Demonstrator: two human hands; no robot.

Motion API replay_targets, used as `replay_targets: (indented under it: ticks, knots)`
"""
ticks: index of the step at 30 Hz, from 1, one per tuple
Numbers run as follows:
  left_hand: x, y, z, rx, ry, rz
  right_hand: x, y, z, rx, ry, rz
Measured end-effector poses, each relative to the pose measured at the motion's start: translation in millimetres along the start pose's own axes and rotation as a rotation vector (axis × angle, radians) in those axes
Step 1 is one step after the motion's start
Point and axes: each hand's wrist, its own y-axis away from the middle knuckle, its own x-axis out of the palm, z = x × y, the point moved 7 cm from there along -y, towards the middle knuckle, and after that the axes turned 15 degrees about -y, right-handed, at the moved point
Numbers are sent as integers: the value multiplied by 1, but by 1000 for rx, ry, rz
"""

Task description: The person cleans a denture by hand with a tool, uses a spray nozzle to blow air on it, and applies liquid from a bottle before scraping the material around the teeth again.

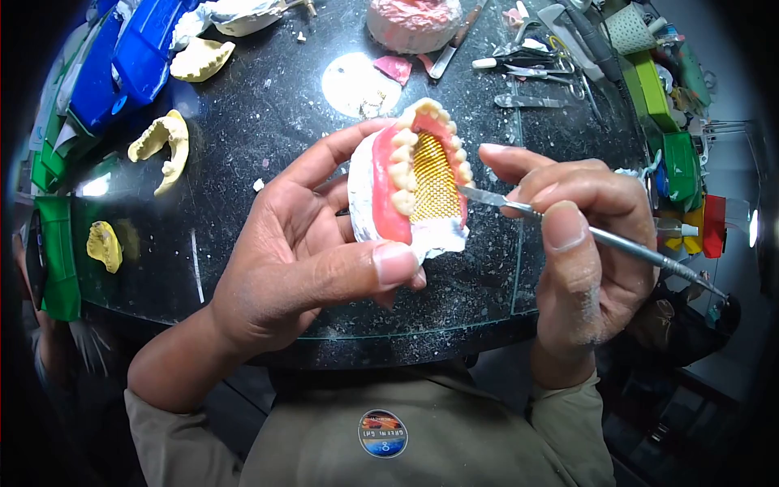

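My left hand (304,243) is wrapped round a white plaster dental model (363,191), thumb over its near end. On the model sits a denture (392,215) of pink wax with a row of cream teeth along each side, and gold mesh (434,183) covers the palate between them. In my right hand (588,243) is a slim metal wax carver (604,236), held like a pen between thumb and fingers. Its flat blade tip meets the denture's right edge, near the rear teeth.
Yellowish plaster casts (166,150) lie at the left, beside blue trays (142,53) and green bins (57,252). A pink-topped plaster model (414,24), a wax knife (450,53) and pink wax scraps (393,69) lie at the back. Scissors and other tools (535,71) are at the back right.
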Motion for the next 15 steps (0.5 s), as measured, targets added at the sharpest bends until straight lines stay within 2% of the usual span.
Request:
replay_targets:
  ticks: [15]
  knots:
    - [4, -2, 3, -2, 23, -6, 0, 7, -9, 45, 38, -15]
